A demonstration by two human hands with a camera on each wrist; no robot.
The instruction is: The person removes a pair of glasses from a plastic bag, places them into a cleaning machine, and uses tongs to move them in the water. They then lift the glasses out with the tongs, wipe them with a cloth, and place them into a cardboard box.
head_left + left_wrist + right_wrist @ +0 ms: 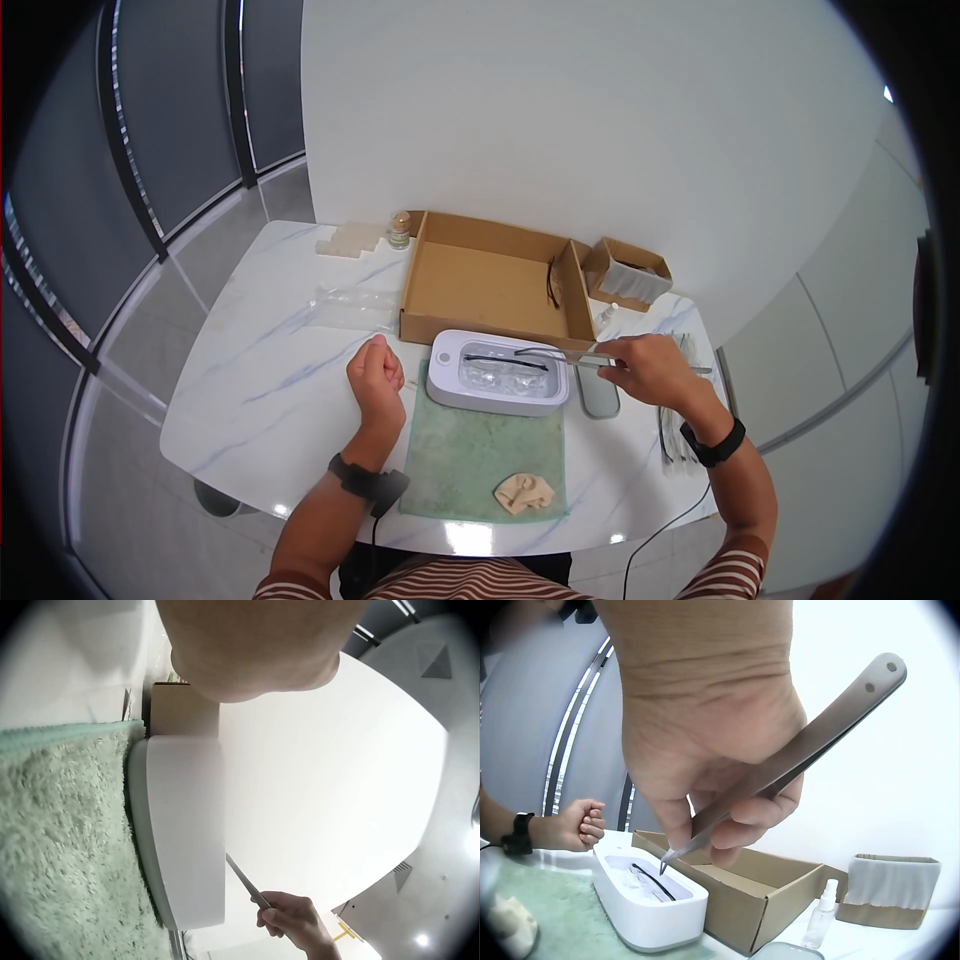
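A pair of glasses with dark temples lies in the basin of a white ultrasonic cleaner. My right hand pinches metal tweezers between thumb and fingers. Their pointed tips slant down over the basin, close to a dark temple in the right wrist view. To the left of the cleaner my left hand is raised with its fingers curled into a fist, nothing showing in it. The left wrist view has the cleaner's side close up, with the tweezers beyond it.
A green cloth lies under the cleaner, a crumpled beige cloth on it. Behind stands an open cardboard box holding another pair of glasses. A grey case, spray bottle and small box sit right.
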